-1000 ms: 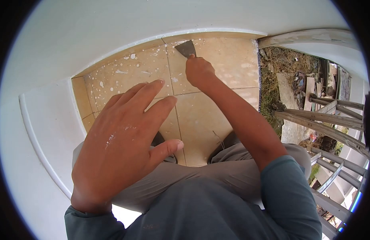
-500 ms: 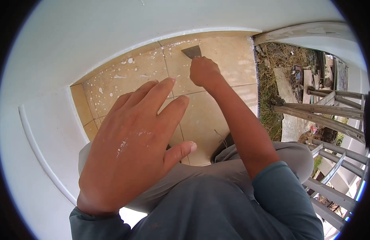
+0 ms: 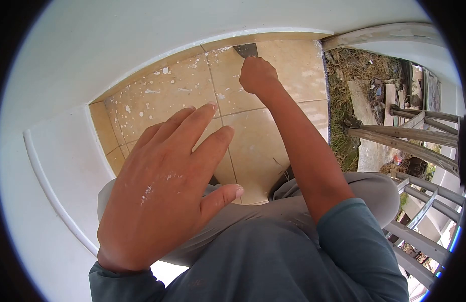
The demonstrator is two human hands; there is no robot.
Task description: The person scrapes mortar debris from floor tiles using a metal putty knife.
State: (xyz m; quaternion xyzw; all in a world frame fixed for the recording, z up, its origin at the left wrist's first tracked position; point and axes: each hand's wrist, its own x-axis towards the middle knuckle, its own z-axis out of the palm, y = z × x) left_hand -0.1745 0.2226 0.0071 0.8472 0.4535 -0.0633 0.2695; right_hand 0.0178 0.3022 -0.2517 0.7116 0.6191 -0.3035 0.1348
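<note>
My right hand (image 3: 259, 75) is closed around a putty knife, its handle hidden in the fist. The grey blade of the putty knife (image 3: 246, 50) lies against the tan tiled floor (image 3: 258, 136), close to the skirting at the far wall. My left hand (image 3: 165, 186) is held up near the camera with fingers spread and nothing in it; white specks dot its back. Beyond it, white paint spots (image 3: 165, 70) are scattered over the tiles, thickest at the left and along the skirting.
White walls (image 3: 192, 20) enclose the floor at the front and left. A white pipe (image 3: 49, 191) runs down the left wall. To the right, past the tile edge, lie dry grass (image 3: 359, 65) and boards, with a ladder (image 3: 399, 136) standing there.
My right hand has pushed the putty knife forward, bringing its blade nearer the skirting. The left hand stays spread in nearly the same place.
</note>
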